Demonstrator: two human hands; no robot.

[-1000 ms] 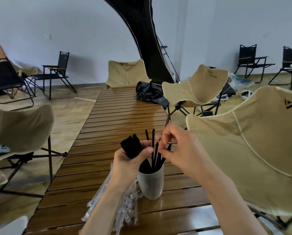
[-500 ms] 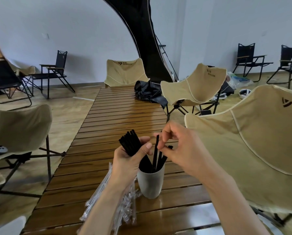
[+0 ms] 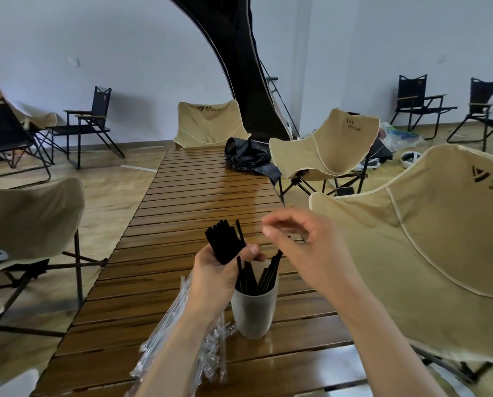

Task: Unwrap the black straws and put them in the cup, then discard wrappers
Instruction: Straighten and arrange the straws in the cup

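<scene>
Centre frame: left hand (image 3: 225, 270) grips a straw bundle (image 3: 224, 242) just above the cup (image 3: 254, 313), probably keeping its supply close. Right hand (image 3: 305, 247), fingers loosely curled, holds nothing visible. Wrappers (image 3: 182, 339) lie lower left of the cup.

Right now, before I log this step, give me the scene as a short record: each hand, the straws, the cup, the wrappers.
left hand: grips a bundle of black straws above and left of the cup
right hand: raised above the cup, fingers loosely curled, nothing visibly held
cup: upright on the slatted wooden table, holding several black straws
straws in cup: leaning, tips above the rim
wrappers: clear pile on the table left of the cup, partly hidden by the left forearm, not yet discarded
</scene>
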